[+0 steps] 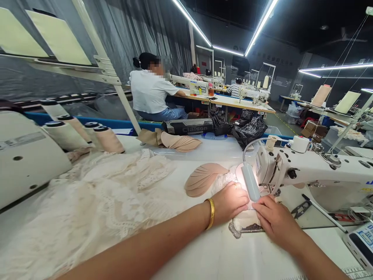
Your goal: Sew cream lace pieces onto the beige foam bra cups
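Note:
A piece of white and pale pink lace fabric (223, 182) lies at the head of the white sewing machine (305, 165), lit by a small grey lamp (251, 182) on a bent metal neck. My left hand (235, 199), with a gold bangle at the wrist, is closed on the fabric just left of the lamp, its fingertips bunched. My right hand (275, 218) pinches the fabric's near edge between thumb and fingers, right beside my left fingertips. The lamp and machine head hide the needle. A fan of pinkish-beige cup pieces (205, 179) lies left of the fabric.
Cream lace garments (110, 198) spread over the table's left side. Thread cones (107, 139) stand behind them. Thread snips (301, 209) and a control box (361, 241) sit to the right. More beige cup pieces (180, 142) lie at the back. A co-worker (154, 89) sits beyond.

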Action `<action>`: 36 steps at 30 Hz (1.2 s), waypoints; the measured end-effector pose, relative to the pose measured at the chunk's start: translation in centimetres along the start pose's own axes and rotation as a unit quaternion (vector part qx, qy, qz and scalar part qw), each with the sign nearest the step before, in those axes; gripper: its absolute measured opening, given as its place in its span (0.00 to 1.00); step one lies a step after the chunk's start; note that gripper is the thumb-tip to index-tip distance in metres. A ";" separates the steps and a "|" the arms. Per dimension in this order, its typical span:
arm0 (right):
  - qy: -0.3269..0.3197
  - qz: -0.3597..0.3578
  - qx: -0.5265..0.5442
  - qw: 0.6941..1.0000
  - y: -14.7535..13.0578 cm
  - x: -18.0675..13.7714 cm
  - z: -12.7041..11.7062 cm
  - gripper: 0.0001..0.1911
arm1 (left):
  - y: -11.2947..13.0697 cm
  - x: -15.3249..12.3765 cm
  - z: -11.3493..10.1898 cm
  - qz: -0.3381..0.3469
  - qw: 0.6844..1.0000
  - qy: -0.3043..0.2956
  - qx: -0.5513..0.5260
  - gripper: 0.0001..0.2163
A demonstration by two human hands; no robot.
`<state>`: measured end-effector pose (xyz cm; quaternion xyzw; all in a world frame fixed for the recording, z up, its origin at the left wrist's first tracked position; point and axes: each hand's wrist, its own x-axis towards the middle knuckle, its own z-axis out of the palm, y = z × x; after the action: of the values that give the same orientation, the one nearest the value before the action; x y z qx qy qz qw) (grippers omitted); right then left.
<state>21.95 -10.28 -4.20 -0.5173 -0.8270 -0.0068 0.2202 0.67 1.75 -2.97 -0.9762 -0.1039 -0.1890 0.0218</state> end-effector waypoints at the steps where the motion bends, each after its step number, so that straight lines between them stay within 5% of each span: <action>1: -0.002 0.000 -0.002 1.000 0.0 0.0 0.0 0.15 | 0.0 0.0 0.0 0.000 1.000 0.002 0.000 0.06; 20: -0.003 -0.002 -0.027 1.000 -0.1 -0.1 0.1 0.16 | -0.6 0.0 1.4 0.026 0.998 0.058 -0.024 0.06; 28: 0.029 0.007 -0.032 0.999 0.0 0.2 0.5 0.16 | -1.0 0.1 0.9 -0.020 1.000 0.010 0.005 0.07; 36: 0.047 0.054 0.142 0.987 -0.7 0.0 0.2 0.13 | -0.2 0.2 -0.3 -0.079 0.996 -0.014 -0.033 0.12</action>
<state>21.29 -10.52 -4.28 -0.5238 -0.7788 0.0985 0.3307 0.72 1.97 -2.59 -0.9678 -0.1747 -0.1794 -0.0273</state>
